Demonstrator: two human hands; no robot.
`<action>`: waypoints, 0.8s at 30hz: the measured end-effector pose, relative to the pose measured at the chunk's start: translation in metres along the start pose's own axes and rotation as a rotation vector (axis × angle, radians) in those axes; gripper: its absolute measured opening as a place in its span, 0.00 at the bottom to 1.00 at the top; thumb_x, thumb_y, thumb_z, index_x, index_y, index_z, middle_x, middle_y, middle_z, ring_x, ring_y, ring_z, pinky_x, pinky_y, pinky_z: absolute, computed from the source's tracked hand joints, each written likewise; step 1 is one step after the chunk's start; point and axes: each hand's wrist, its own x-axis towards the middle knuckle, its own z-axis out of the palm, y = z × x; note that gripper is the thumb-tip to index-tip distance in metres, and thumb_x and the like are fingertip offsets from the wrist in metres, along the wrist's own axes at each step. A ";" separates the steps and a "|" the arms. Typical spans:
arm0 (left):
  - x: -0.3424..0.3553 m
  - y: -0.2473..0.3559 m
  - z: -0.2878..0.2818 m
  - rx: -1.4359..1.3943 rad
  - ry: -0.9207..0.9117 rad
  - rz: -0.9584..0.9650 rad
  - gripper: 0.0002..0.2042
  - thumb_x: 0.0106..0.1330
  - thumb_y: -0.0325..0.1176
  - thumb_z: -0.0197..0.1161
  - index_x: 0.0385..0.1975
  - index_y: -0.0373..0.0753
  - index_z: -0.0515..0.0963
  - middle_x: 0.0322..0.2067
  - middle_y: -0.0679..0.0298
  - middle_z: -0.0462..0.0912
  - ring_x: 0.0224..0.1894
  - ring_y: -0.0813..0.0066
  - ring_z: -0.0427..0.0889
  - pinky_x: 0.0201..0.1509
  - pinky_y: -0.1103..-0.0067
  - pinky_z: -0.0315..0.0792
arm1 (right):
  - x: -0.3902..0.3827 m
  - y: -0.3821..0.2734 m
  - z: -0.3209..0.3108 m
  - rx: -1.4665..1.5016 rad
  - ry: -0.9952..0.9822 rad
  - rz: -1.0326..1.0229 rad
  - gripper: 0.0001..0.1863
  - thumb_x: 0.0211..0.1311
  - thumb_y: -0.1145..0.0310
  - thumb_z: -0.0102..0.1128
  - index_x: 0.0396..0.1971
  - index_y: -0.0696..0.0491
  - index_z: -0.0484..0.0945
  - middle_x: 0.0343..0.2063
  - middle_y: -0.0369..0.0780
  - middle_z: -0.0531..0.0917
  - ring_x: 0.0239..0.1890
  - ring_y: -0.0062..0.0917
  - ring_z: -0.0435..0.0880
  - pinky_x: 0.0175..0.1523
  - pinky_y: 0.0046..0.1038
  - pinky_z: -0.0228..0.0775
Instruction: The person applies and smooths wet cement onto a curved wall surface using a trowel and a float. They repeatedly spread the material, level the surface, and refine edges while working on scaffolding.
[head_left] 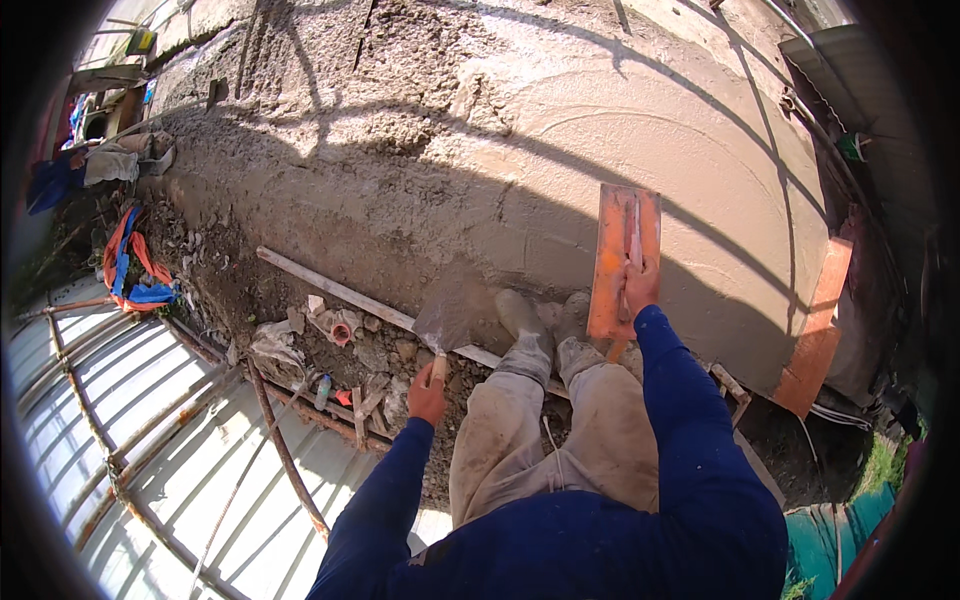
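My left hand (427,398) is closed round the wooden handle of a trowel (447,318), whose grey, mortar-smeared blade points away from me, beside my left boot. Farther right, my right hand (642,288) grips the handle of a long orange plastering float (609,255). The float lies over the grey mortar surface (640,120) in front of me; whether it touches cannot be made out. That surface is smooth on the right and rough and lumpy toward the upper left.
A long wooden strip (335,289) runs along the mortar's near edge, by my boots (519,315). Rubble and a plastic bottle (322,391) lie at left. Poles (287,440) cross above pale corrugated sheets (250,500). An orange-brown board (812,345) borders the right side.
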 end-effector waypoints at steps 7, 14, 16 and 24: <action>-0.042 0.031 0.029 -0.033 -0.074 0.102 0.10 0.76 0.33 0.54 0.45 0.34 0.78 0.30 0.67 0.78 0.23 0.81 0.76 0.26 0.79 0.72 | -0.026 0.016 -0.006 0.110 0.136 0.156 0.18 0.62 0.64 0.65 0.47 0.59 0.78 0.43 0.56 0.86 0.49 0.50 0.87 0.52 0.45 0.77; -0.059 0.103 0.014 0.037 -0.250 0.106 0.06 0.75 0.31 0.58 0.45 0.36 0.75 0.26 0.68 0.75 0.21 0.79 0.76 0.24 0.79 0.72 | -0.065 -0.013 0.001 0.218 0.181 0.298 0.23 0.62 0.62 0.63 0.52 0.60 0.76 0.45 0.58 0.86 0.48 0.52 0.87 0.53 0.46 0.78; -0.051 0.119 0.007 0.133 -0.283 0.116 0.08 0.74 0.31 0.58 0.46 0.35 0.76 0.27 0.68 0.75 0.21 0.79 0.76 0.23 0.78 0.73 | -0.072 -0.024 0.017 0.299 0.219 0.302 0.23 0.62 0.63 0.62 0.53 0.61 0.75 0.44 0.58 0.86 0.49 0.52 0.87 0.53 0.46 0.78; 0.031 0.152 -0.063 0.393 -0.357 0.053 0.06 0.75 0.33 0.57 0.43 0.38 0.76 0.23 0.70 0.72 0.18 0.77 0.75 0.20 0.77 0.69 | -0.083 -0.063 0.094 0.359 0.260 0.302 0.23 0.62 0.63 0.62 0.51 0.62 0.75 0.44 0.58 0.85 0.47 0.49 0.88 0.53 0.45 0.77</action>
